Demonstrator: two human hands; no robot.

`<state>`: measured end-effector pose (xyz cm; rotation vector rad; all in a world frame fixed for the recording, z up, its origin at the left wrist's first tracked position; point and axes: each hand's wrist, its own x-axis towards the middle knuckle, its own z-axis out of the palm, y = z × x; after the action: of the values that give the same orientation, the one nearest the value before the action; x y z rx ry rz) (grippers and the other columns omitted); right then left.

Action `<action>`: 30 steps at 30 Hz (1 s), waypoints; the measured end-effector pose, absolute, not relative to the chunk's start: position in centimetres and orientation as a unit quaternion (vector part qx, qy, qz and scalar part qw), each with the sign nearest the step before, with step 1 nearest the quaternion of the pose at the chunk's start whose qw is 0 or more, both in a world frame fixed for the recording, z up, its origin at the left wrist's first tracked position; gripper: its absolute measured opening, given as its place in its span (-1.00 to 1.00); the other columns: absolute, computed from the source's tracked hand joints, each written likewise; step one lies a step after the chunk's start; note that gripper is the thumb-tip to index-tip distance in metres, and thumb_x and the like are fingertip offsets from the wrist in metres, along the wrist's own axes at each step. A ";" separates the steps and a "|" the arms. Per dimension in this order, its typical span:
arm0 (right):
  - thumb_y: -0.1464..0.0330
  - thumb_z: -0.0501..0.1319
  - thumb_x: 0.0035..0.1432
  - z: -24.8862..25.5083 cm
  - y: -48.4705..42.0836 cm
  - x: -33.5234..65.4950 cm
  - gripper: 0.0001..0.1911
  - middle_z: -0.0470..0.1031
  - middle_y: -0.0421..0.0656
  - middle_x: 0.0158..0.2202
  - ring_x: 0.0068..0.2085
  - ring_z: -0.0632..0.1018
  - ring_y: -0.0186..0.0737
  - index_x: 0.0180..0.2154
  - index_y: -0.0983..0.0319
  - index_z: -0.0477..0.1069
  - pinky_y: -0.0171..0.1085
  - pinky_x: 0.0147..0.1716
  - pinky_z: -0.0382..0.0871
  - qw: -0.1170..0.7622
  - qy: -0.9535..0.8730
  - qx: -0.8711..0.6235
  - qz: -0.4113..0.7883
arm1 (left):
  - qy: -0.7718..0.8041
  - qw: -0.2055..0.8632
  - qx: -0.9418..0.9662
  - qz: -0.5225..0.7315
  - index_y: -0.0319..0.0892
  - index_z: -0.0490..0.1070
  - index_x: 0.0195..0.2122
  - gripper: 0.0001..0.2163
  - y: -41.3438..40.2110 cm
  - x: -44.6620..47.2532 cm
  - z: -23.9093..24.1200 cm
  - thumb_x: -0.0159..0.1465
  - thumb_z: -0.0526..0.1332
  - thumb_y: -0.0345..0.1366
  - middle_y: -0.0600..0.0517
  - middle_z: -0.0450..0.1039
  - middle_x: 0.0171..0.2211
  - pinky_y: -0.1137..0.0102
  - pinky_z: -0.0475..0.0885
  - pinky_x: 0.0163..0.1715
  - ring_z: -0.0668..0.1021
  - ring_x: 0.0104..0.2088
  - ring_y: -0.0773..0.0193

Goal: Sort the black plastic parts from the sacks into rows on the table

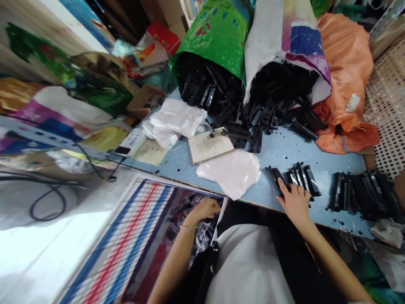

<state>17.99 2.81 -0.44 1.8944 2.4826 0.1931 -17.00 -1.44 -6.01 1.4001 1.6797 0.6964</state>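
Note:
My right hand rests on the blue table at its near edge, fingers on a small row of black plastic parts. Whether it grips one I cannot tell. My left hand reaches down below the table edge into a striped woven sack that holds clear-wrapped dark pieces; its fingers are curled and partly hidden. A thin bracelet sits on the left wrist. A stack of clear plastic bags lies on the table between my hands.
A green sack and a white sack spill several black parts across the table's far side. An orange sack lies right. Another row of black parts, a cardboard pad, crumpled white bags and a perforated basket.

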 end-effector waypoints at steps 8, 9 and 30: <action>0.18 0.19 0.25 -1.3 5.9 18.7 -0.48 0.55 0.10 -0.11 -0.07 0.47 0.17 0.17 0.28 0.38 0.03 -0.06 0.25 -0.130 0.778 0.610 -0.076 | 0.665 0.191 0.651 0.312 -0.20 0.46 -0.44 -0.91 7.8 -9.9 -2.2 0.22 0.25 -0.40 -0.16 0.52 -0.22 0.19 0.41 -0.01 0.54 -0.11 0.07; 0.14 0.22 0.22 -1.1 6.1 18.7 -0.46 0.55 0.08 -0.08 -0.05 0.48 0.16 0.16 0.25 0.39 0.05 -0.03 0.27 -0.170 0.765 0.608 -0.126 | 0.668 0.205 0.643 0.314 -0.20 0.43 -0.48 -0.89 8.7 -9.9 -2.4 0.20 0.25 -0.44 -0.15 0.50 -0.26 0.20 0.41 -0.02 0.53 -0.12 0.07; 0.00 0.04 0.27 -2.0 8.3 7.7 -0.47 0.52 -0.08 -0.33 -0.48 0.31 -0.34 -0.08 0.32 0.45 -0.45 -0.72 0.23 -0.223 0.177 0.275 -0.918 | 0.600 0.155 0.716 0.322 -0.30 0.39 0.18 -0.48 7.6 -14.1 -2.1 0.22 -0.04 -0.63 -0.26 0.38 0.20 0.06 0.37 0.23 0.45 0.20 0.03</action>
<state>7.70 8.34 -1.98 1.0126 0.6537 -3.3835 -14.14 7.59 -2.05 2.0505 1.7192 0.9240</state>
